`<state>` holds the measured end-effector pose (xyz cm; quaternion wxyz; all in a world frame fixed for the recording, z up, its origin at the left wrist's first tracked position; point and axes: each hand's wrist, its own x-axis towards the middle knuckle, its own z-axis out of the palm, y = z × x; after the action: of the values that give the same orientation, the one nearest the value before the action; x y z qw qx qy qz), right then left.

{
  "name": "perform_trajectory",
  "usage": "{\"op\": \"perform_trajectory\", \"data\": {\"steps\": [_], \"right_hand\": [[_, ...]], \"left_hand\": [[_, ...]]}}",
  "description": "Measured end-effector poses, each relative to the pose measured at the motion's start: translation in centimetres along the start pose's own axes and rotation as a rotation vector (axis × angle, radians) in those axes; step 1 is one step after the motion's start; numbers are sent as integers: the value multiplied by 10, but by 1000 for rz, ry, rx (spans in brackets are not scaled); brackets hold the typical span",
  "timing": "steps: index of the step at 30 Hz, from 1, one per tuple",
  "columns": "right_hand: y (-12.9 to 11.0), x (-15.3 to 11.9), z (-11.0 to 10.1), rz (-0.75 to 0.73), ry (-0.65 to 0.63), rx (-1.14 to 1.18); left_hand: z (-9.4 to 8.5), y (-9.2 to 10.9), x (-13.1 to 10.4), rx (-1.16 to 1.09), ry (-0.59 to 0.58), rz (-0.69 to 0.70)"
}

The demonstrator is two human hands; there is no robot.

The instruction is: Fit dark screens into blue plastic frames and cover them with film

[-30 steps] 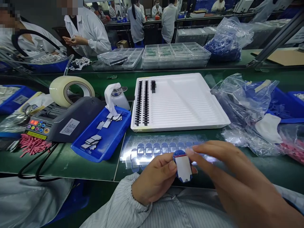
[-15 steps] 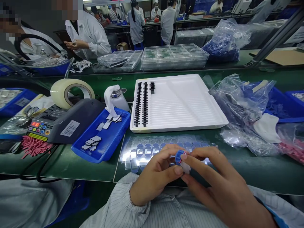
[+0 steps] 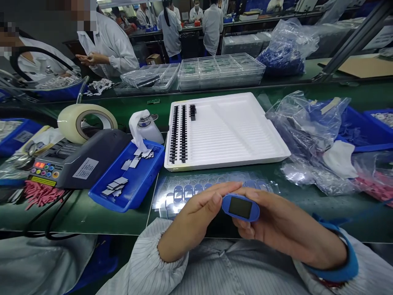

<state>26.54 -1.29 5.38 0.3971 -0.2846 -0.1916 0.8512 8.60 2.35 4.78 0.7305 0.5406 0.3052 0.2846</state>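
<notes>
Between my two hands is a small blue oval device (image 3: 241,207) with a dark rectangular display facing up toward me. My right hand (image 3: 276,223) wraps round its right side and underside. At its left end, my left hand (image 3: 195,211) grips it with the thumb and fingers, the fingers reaching behind. The back of the device is hidden. Just beyond my hands, clear film sheets with blue-rimmed oval window pieces (image 3: 178,193) lie on the green table. Farther off sits a white ridged foam tray (image 3: 233,135), with black parts (image 3: 183,135) in rows along its left side.
A blue bin (image 3: 123,196) of white pads stands left, beside a tape dispenser machine (image 3: 89,159) and a large tape roll (image 3: 69,123). Plastic bags (image 3: 310,131) and blue bins (image 3: 362,127) crowd the right. Co-workers (image 3: 107,45) stand beyond the clear trays (image 3: 221,71).
The device has been turned so its display faces me; before, its edge and white side showed. My right hand has moved from fingertip contact to cupping it. The view has shifted slightly.
</notes>
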Motion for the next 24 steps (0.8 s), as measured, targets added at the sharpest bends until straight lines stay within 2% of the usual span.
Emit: {"op": "perform_trajectory", "data": {"steps": [5, 10, 14, 17, 21, 24], "right_hand": [[-1, 0, 6, 117, 40, 163], [-5, 0, 12, 122, 79, 98], [-5, 3, 15, 71, 169, -104], [-2, 8, 13, 5, 237, -355], [-1, 17, 3, -186, 316, -835], [-5, 23, -2, -295, 412, -1028]], "left_hand": [[6, 0, -6, 1, 70, 33], [10, 0, -11, -45, 110, 9], [15, 2, -13, -182, 115, -32], [19, 5, -11, -325, 152, -63], [22, 7, -8, -505, 236, -63], [21, 7, -9, -586, 287, -66]]}}
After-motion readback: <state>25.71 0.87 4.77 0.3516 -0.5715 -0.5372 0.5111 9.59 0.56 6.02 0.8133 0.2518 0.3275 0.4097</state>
